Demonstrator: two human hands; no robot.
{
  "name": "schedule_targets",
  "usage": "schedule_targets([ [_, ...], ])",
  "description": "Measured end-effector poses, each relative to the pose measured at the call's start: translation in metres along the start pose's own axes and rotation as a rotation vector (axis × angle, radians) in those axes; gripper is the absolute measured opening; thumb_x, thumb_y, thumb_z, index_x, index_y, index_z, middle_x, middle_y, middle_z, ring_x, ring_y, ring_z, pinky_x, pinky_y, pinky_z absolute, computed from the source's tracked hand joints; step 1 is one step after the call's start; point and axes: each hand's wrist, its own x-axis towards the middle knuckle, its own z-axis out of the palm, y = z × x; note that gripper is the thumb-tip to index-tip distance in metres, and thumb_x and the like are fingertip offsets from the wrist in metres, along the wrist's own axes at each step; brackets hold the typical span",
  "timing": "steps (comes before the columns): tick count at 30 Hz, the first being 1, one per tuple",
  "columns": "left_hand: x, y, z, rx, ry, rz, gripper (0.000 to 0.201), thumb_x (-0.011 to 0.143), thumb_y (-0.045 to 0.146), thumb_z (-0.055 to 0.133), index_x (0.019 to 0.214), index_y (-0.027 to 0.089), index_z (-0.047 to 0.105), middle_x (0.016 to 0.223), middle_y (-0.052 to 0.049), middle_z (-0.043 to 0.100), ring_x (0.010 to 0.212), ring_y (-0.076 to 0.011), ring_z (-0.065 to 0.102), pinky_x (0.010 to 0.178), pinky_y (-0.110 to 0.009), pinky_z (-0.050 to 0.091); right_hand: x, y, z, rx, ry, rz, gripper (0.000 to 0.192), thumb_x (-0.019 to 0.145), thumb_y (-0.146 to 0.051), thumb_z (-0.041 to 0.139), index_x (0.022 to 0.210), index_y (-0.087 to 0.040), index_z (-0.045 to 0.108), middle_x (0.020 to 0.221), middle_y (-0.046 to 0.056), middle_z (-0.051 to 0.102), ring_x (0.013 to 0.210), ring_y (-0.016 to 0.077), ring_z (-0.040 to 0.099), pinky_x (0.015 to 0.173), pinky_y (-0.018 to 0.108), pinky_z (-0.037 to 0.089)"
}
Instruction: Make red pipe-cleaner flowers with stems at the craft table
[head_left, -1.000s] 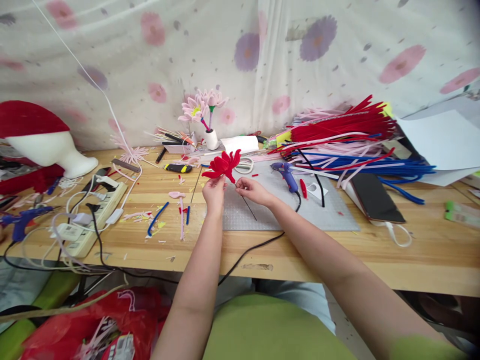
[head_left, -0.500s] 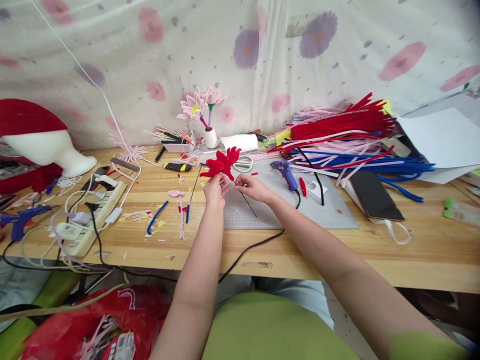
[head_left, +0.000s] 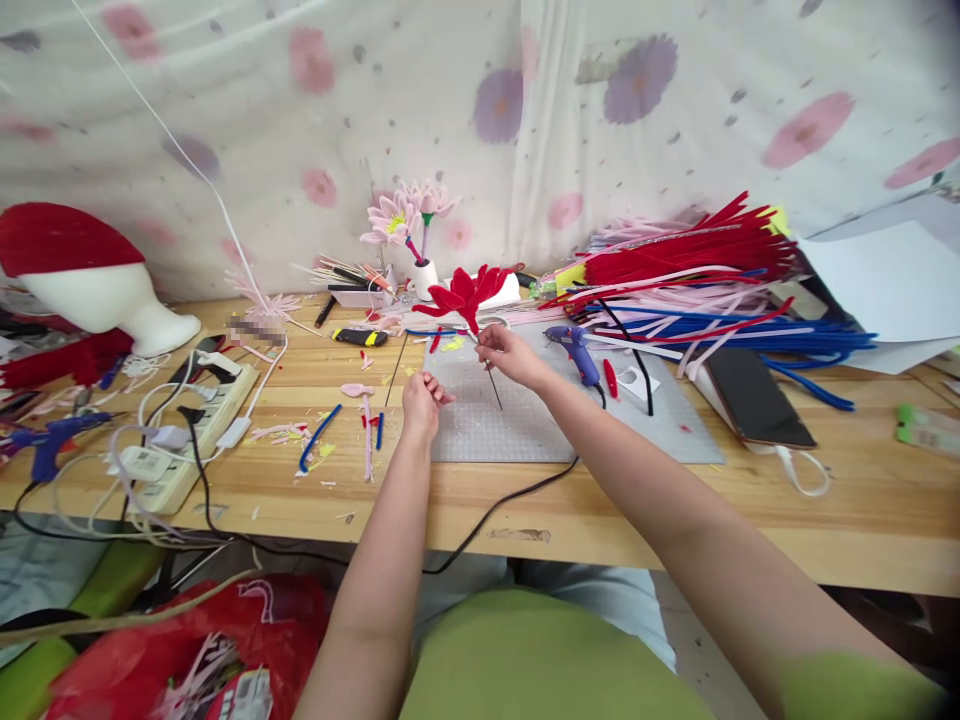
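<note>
My right hand (head_left: 508, 355) pinches the thin dark stem of a red pipe-cleaner flower (head_left: 466, 291) and holds it upright above the grey cutting mat (head_left: 525, 425). My left hand (head_left: 421, 398) hovers lower, near the mat's left edge, with its fingers curled in and nothing seen in it. It is apart from the flower. A blue glue gun (head_left: 574, 349) lies on the mat just right of my right hand.
A pile of red, pink and blue pipe cleaners (head_left: 697, 285) fills the back right. A small white vase of pink flowers (head_left: 420, 265) stands at the back. A power strip (head_left: 187, 430) with cables lies left, beside a foam head with a red cap (head_left: 82, 270). A dark phone (head_left: 754, 395) lies right.
My left hand let go of the flower and dropped toward the mat's left edge. My right hand lifted the flower up and slightly right, away from me.
</note>
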Motion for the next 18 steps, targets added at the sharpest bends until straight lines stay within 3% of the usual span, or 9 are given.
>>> schedule_targets([
  [6, 0.011, 0.003, -0.006, 0.153, -0.009, 0.084, 0.031, 0.077, 0.034, 0.053, 0.055, 0.018, 0.037, 0.044, 0.009, 0.028, 0.036, -0.0037, 0.029, 0.045, -0.018, 0.04, 0.025, -0.004, 0.011, -0.184, 0.096, -0.127, 0.013, 0.07, -0.028, 0.054, 0.072, -0.02, 0.044, 0.068, -0.001, 0.049, 0.064, 0.0122, 0.048, 0.06, 0.027, 0.041],
  [8, 0.017, 0.004, -0.004, 0.205, -0.03, 0.156, 0.028, 0.071, 0.032, 0.062, 0.058, 0.017, 0.043, 0.047, 0.007, 0.039, 0.042, -0.0042, 0.04, 0.053, -0.02, 0.044, 0.03, -0.005, 0.019, -0.25, 0.109, -0.151, 0.012, 0.07, -0.027, 0.054, 0.071, -0.02, 0.044, 0.069, -0.001, 0.051, 0.065, 0.0123, 0.047, 0.064, 0.028, 0.04],
  [11, 0.023, 0.009, 0.003, 0.208, -0.054, 0.339, 0.023, 0.058, 0.017, 0.072, 0.075, 0.017, 0.057, 0.071, 0.001, 0.06, 0.067, -0.008, 0.058, 0.071, -0.022, 0.046, 0.031, -0.007, 0.033, -0.294, 0.094, -0.164, 0.009, 0.07, -0.024, 0.054, 0.07, -0.02, 0.046, 0.069, -0.001, 0.053, 0.065, 0.0127, 0.047, 0.067, 0.028, 0.038],
  [14, 0.027, 0.014, 0.011, 0.153, -0.092, 0.427, 0.024, 0.059, 0.015, 0.071, 0.081, 0.017, 0.063, 0.085, -0.004, 0.066, 0.084, -0.012, 0.062, 0.083, -0.025, 0.044, 0.028, -0.007, 0.047, -0.284, 0.057, -0.179, 0.006, 0.072, -0.023, 0.052, 0.071, -0.019, 0.047, 0.072, 0.0, 0.055, 0.067, 0.013, 0.048, 0.066, 0.027, 0.038],
  [18, 0.033, 0.014, 0.008, 0.152, -0.056, 0.496, 0.019, 0.064, 0.027, 0.069, 0.078, 0.016, 0.068, 0.083, -0.005, 0.069, 0.082, -0.0148, 0.063, 0.085, -0.03, 0.045, 0.022, -0.009, 0.061, -0.251, 0.013, -0.187, 0.008, 0.074, -0.026, 0.052, 0.072, -0.019, 0.048, 0.073, -0.001, 0.056, 0.069, 0.012, 0.05, 0.063, 0.025, 0.038],
])
